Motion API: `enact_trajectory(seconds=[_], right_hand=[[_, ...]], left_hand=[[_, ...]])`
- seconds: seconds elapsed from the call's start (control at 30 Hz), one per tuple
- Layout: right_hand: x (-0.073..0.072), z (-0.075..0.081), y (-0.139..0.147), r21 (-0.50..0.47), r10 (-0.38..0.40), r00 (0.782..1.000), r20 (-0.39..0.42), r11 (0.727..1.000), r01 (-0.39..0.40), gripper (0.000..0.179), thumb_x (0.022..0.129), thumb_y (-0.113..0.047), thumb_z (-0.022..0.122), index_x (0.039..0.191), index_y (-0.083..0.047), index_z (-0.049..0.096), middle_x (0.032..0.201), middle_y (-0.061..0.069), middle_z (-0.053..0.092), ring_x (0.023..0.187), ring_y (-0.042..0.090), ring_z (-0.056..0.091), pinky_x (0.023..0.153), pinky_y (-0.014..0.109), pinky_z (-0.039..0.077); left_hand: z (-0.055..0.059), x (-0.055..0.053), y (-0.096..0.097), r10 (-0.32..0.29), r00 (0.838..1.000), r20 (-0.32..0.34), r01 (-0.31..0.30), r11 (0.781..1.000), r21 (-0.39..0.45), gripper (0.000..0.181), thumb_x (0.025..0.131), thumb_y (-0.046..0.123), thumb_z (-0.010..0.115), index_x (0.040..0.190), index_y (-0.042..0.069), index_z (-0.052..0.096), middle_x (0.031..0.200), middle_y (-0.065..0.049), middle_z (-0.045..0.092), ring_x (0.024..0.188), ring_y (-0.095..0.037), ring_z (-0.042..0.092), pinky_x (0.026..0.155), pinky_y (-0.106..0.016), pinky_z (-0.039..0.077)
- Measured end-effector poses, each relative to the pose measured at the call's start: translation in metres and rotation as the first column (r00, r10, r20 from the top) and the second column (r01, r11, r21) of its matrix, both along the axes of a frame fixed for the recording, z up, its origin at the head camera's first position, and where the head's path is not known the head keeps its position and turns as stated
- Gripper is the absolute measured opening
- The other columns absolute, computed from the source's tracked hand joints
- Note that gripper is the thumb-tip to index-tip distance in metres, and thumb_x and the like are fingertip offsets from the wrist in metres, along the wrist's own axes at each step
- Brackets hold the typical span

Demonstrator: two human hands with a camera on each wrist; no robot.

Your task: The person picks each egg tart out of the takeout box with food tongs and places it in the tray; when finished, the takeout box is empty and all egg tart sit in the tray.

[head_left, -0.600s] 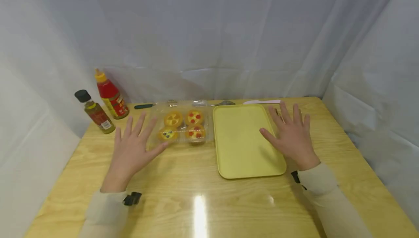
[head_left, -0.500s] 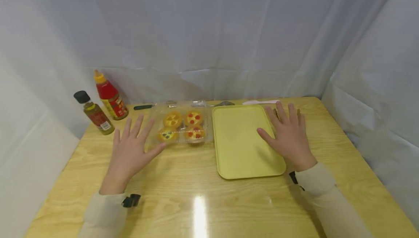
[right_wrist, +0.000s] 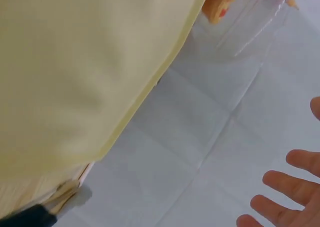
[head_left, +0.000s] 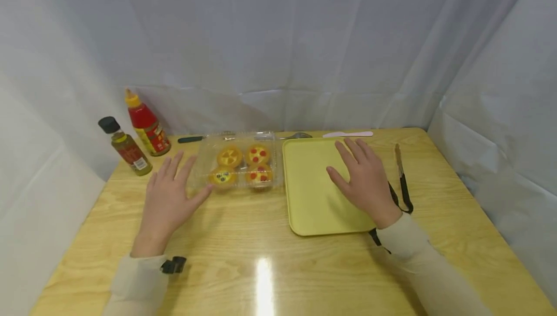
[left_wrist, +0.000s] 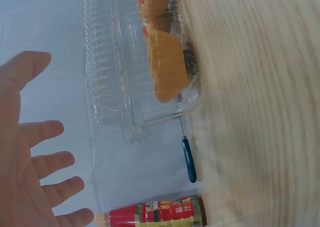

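My left hand (head_left: 167, 205) hovers over the table's left side with fingers spread, holding nothing. Just right of its thumb sits a clear plastic clamshell box (head_left: 204, 168) with several small tarts (head_left: 229, 157) inside, also visible in the left wrist view. Over the right part of a yellow tray (head_left: 309, 195) is my right hand (head_left: 370, 185), fingers spread and nothing in it. To the right of that hand lie black-handled tongs (head_left: 404, 193), partly hidden behind the wrist. The right wrist view shows the tray (right_wrist: 85, 72) and loosely extended fingers (right_wrist: 290, 187).
At the back left stand a red sauce bottle (head_left: 150, 130) with a yellow cap and a dark-capped oil bottle (head_left: 128, 149). Along the back edge lie a green-handled utensil (head_left: 190, 139), a fork (head_left: 300, 136) and a pink knife (head_left: 348, 134). White cloth (head_left: 278, 55) hangs behind the table.
My right hand has moved left, from the tray's right edge to over the tray, uncovering the tongs. My left hand has shifted slightly, its fingers drawn a little closer together.
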State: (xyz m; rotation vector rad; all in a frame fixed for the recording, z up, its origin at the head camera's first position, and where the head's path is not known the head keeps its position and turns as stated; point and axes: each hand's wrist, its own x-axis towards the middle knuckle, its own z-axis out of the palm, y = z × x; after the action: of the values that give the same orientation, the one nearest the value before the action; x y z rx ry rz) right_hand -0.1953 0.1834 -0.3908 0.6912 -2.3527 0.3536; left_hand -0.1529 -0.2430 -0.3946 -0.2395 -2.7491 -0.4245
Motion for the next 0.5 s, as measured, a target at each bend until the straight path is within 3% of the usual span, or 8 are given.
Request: enact_trajectory(seconds=[0.13, 0.23, 0.33, 0.5], right_hand=[[-0.001, -0.001, -0.013, -0.024, 0.05, 0.999, -0.021, 0.998, -0.05, 0.056, 0.093, -0.037, 0.067, 0.137, -0.003, 0.056, 0.133, 0.021, 0.056, 0.124, 0.042, 0.049, 0.098, 0.059, 0.043], [-0.001, 0.0, -0.026, -0.05, 0.098, 0.995, -0.018, 0.994, -0.099, 0.052, 0.092, -0.031, 0.071, 0.133, -0.002, 0.059, 0.129, 0.019, 0.058, 0.12, 0.039, 0.052, 0.099, 0.054, 0.044], [0.0, 0.0, -0.04, -0.077, 0.149, 0.989, -0.01, 0.986, -0.149, 0.048, 0.091, -0.027, 0.073, 0.13, -0.002, 0.061, 0.127, 0.018, 0.059, 0.118, 0.037, 0.053, 0.098, 0.052, 0.045], [-0.001, 0.0, -0.061, -0.078, 0.202, 0.979, -0.008, 0.976, -0.202, 0.046, 0.09, -0.026, 0.075, 0.129, -0.004, 0.063, 0.128, 0.016, 0.059, 0.118, 0.035, 0.052, 0.095, 0.05, 0.047]], left_hand=[[-0.001, 0.001, -0.001, 0.013, 1.0, 0.006, -0.013, 0.998, 0.067, 0.079, 0.09, 0.054, 0.064, 0.149, 0.007, 0.04, 0.153, -0.024, 0.033, 0.135, -0.05, 0.032, 0.099, -0.073, 0.03], [-0.002, 0.002, -0.002, 0.012, 0.998, 0.056, -0.021, 0.988, 0.15, 0.076, 0.095, 0.051, 0.06, 0.15, 0.005, 0.037, 0.152, -0.025, 0.033, 0.134, -0.051, 0.033, 0.101, -0.07, 0.031], [-0.004, 0.002, -0.004, 0.009, 0.995, 0.097, -0.033, 0.968, 0.25, 0.067, 0.101, 0.043, 0.054, 0.15, 0.003, 0.036, 0.151, -0.025, 0.034, 0.136, -0.048, 0.033, 0.106, -0.066, 0.029], [-0.007, 0.002, -0.005, 0.01, 0.991, 0.134, -0.06, 0.925, 0.374, 0.056, 0.104, 0.031, 0.049, 0.15, 0.001, 0.036, 0.147, -0.025, 0.039, 0.131, -0.044, 0.04, 0.101, -0.062, 0.037]])
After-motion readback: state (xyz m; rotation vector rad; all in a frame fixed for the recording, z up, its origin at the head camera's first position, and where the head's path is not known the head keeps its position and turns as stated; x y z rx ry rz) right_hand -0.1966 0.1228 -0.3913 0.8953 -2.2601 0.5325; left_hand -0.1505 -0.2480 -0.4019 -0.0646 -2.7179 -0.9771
